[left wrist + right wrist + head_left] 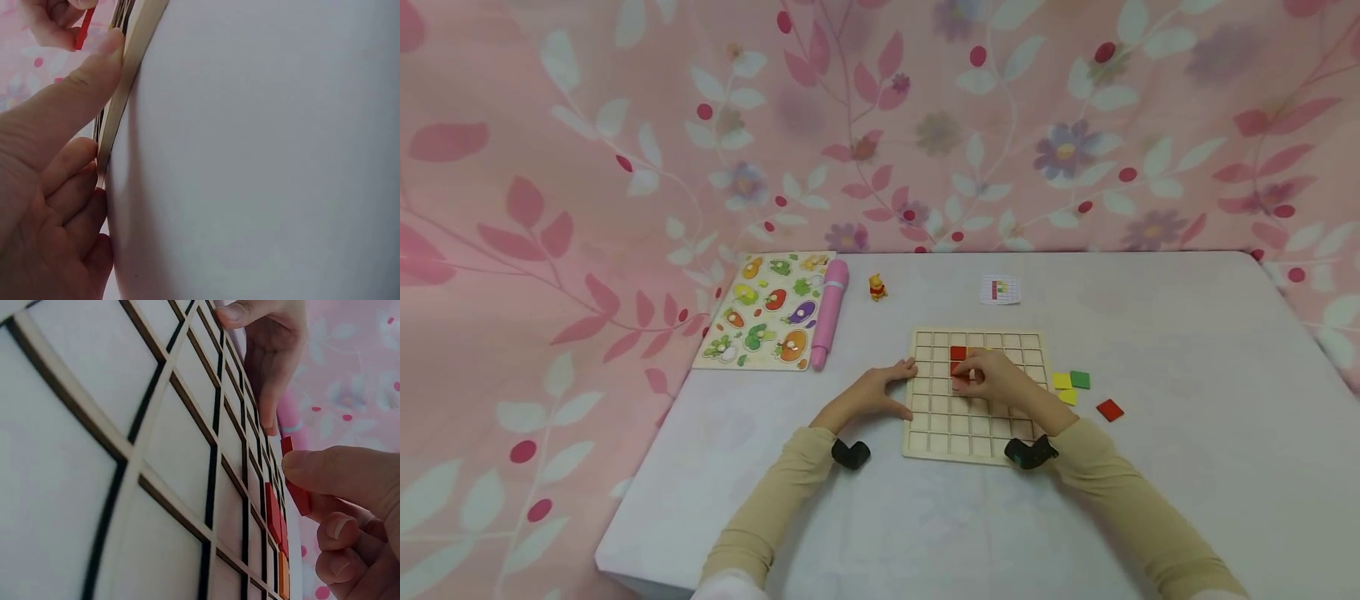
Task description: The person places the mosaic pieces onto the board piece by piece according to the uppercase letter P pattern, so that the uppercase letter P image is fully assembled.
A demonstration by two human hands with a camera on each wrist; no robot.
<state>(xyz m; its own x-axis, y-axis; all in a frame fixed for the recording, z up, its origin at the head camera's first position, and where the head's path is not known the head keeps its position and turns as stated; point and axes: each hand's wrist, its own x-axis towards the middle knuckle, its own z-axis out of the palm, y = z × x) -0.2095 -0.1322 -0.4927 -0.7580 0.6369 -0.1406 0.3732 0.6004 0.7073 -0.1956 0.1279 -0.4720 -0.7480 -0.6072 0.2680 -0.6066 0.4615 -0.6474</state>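
A wooden grid board [938,423] lies on the white table in front of me. My left hand [874,392] rests along its left edge, thumb and fingertips spread apart at the rim. Between thumb and fingers, my right hand [992,379] pinches a thin red square tile [299,490], held tilted just over the grid. Red tiles [958,353] sit in cells of the board's upper middle part, and an orange tile [284,575] lies beside them in the right wrist view. The right hand partly covers these cells in the head view.
Right of the board lie yellow tiles [1062,381], a green tile [1079,380] and a loose red tile [1109,409]. Behind it are a small pattern card [1000,290] and a bear figurine [877,287]. A vegetable puzzle board [760,317] and pink stick [829,315] lie back left.
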